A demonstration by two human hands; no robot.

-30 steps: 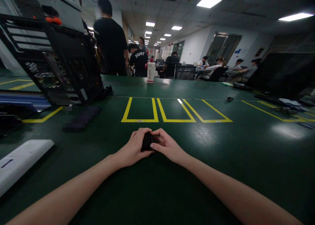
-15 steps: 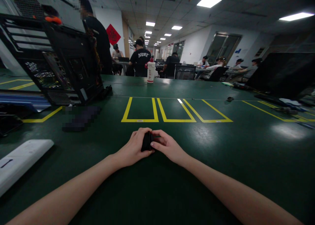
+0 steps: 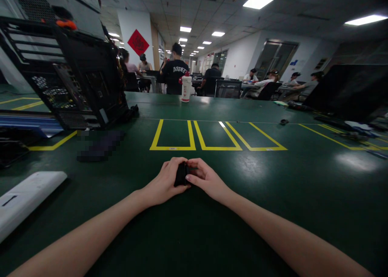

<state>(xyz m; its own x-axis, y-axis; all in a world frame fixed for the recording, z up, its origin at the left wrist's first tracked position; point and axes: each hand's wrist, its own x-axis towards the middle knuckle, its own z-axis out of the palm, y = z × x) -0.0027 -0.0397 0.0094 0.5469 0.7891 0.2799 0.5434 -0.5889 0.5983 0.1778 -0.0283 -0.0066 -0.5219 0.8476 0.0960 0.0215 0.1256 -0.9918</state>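
Note:
A small black box-like object (image 3: 181, 175) is between my two hands, low over the green table (image 3: 194, 228). My left hand (image 3: 166, 182) grips it from the left, fingers over its far side and thumb along its near edge. From the right, my right hand (image 3: 208, 180) holds it with bent fingers at the far edge and the thumb on its near right side. Its exact kind does not show, since the fingers cover much of it. Just beyond the hands, yellow tape outlines (image 3: 172, 149) mark the tabletop.
An open black computer case (image 3: 81, 75) stands at the left, with a blurred dark item (image 3: 101, 145) before it. A white power strip-like bar (image 3: 30, 196) lies near left. A white bottle (image 3: 186, 90) stands at the back. Cables (image 3: 351, 135) and a dark panel (image 3: 348, 91) are at right.
Both hands and the black object stay practically still. In the background, the person standing behind the computer case has gone from view, and a seated person in a black shirt has raised their head.

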